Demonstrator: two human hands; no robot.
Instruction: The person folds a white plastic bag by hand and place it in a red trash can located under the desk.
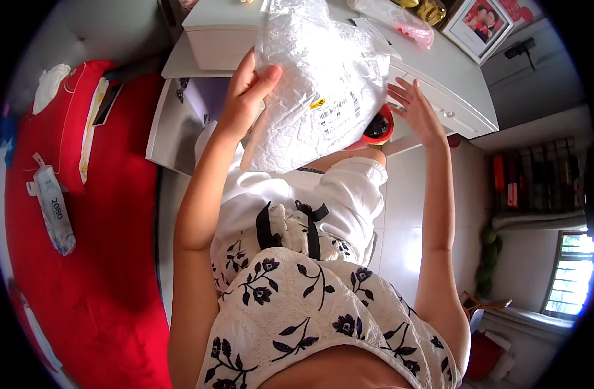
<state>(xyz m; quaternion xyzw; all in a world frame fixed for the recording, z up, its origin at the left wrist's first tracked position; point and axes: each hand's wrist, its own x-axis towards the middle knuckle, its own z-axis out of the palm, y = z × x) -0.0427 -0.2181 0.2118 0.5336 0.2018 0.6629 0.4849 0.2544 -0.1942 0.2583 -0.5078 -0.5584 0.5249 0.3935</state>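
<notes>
A white plastic mailing bag (311, 97), crinkled and bearing a printed label with barcodes, is held up in front of me above my lap. My left hand (250, 95) grips its left edge, thumb on the near face and fingers behind. To the right of the bag is my right hand (418, 109), its fingers apart and nothing in it. Below that hand, partly hidden by the bag, a red container (387, 127) with something dark inside shows. What the bag contains cannot be seen.
A white dresser (452, 82) stands ahead, with an open compartment (173, 126) at its left. On top are a framed photo (479, 29), a clear plastic package (394, 22) and gold objects (430, 10). A red-covered bed (117, 233) at left carries a tissue pack (54, 209) and a phone-like object (107, 104).
</notes>
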